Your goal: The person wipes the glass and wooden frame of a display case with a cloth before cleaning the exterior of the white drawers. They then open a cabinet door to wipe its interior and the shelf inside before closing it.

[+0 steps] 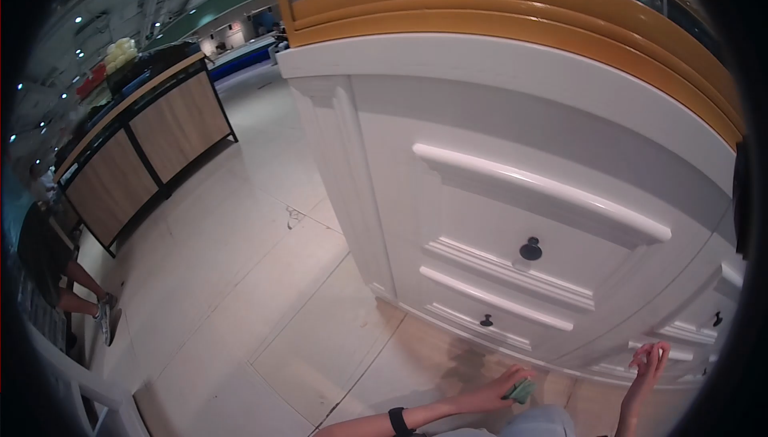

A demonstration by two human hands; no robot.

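L hand was pinching a green cloth low, near the cabinet base. R hand was spread, holding nothing, just below the lower drawers. Judged: wiping barely begun; upper drawer w/ black knob untouched. Another person stood far left.

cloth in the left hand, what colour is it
Green; the cloth shows best in the head view, gripped by the left hand.

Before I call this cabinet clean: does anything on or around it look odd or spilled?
Yes: a darker, wet-looking patch marks the floor at the cabinet base, just beyond the left hand holding a green cloth.
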